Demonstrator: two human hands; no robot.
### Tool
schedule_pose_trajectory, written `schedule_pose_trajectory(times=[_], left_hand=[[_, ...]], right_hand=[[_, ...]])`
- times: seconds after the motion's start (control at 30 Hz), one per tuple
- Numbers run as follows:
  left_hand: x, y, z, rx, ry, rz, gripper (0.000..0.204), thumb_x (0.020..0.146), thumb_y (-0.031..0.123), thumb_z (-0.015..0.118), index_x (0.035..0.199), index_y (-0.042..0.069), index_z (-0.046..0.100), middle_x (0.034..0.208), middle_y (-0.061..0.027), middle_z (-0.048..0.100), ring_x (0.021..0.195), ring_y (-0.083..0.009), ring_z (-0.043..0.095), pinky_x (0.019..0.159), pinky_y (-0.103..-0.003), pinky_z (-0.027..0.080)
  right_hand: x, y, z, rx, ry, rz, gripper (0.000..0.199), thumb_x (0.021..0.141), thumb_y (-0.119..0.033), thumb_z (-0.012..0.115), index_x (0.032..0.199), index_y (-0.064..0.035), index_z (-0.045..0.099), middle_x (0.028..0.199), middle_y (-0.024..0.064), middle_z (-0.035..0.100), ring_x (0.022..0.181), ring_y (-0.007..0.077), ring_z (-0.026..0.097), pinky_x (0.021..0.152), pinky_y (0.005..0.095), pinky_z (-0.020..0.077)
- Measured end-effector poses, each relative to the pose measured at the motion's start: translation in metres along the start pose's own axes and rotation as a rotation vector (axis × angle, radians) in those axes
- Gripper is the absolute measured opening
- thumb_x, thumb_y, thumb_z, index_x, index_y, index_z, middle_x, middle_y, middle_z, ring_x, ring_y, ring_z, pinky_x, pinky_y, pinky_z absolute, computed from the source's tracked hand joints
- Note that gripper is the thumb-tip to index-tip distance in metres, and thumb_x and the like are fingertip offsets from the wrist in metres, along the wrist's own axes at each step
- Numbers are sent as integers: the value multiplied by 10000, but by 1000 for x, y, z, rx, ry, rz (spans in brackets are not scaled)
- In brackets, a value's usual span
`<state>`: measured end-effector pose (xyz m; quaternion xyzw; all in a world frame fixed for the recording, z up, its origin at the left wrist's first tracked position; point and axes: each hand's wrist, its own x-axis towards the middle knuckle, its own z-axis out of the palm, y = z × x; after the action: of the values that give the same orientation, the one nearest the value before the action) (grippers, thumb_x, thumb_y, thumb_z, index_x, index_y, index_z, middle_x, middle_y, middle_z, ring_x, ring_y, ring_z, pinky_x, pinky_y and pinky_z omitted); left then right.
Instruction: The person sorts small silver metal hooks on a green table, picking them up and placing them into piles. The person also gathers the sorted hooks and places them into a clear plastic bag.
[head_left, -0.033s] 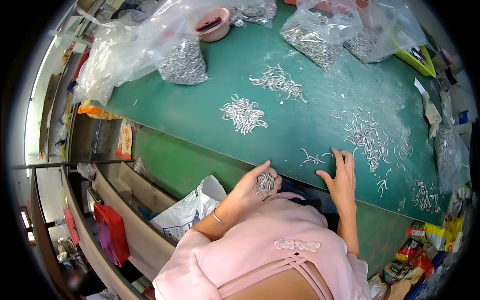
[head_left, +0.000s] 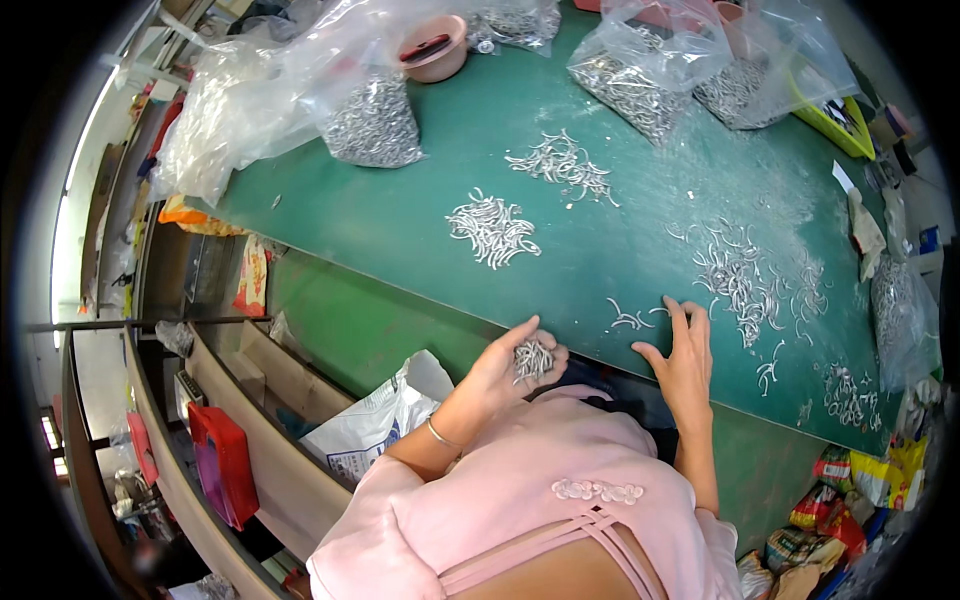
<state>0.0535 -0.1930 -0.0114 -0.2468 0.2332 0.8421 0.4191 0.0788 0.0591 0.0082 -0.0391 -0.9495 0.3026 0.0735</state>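
While my left hand cups a bunch of small metal hooks at the green worktop edge, my right hand lies flat, fingers spread, empty, beside loose hooks.

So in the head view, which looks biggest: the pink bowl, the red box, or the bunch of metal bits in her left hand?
1. Red box
2. Pink bowl, though it sits farther off
3. Metal bits in the left hand
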Motion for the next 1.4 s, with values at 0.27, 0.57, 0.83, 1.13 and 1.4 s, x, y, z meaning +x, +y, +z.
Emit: schedule_pose_trajectory(times=[0.27,0.57,0.83,1.13,1.4], left_hand=[[-1,12,16,-398,-217,173,551,991,352,370,1364,-50,309,1461,-247,277,1357,-372,287,1109,-488,274],[7,33,20,-358,-275,296,604,1003,392,288,1400,-63,267,1465,-235,276,1360,-372,278,1124,-470,259],[12,30,14,-344,-225,309,578,997,362,340,1381,-68,300,1417,-243,345,1336,-377,314,1116,-480,276],[13,24,9,-460,-54,208,279,965,275,471,1058,15,514,854,-91,518,862,-232,504,784,-360,475],[18,34,-1,-492,-118,200,231,960,260,483,875,52,534,676,-11,419,645,-143,416,573,-273,379]], right_hand=[[9,-2,20,75,-33,-45,509,670,-70,765,1135,-10,567,1041,157,504,919,351,545,760,407,454],[15,-19,16,130,-112,-77,479,659,-45,765,1099,3,581,1026,159,507,931,350,540,776,402,445],[17,-3,30,307,-65,-21,449,669,27,743,1087,13,579,1017,151,533,801,284,553,707,360,461],[16,-3,21,252,-71,-1,438,692,33,720,1106,1,579,1025,141,528,797,291,534,699,364,451],[18,-3,28,218,-47,-40,271,721,45,691,969,26,582,935,139,541,724,286,536,656,356,444]])
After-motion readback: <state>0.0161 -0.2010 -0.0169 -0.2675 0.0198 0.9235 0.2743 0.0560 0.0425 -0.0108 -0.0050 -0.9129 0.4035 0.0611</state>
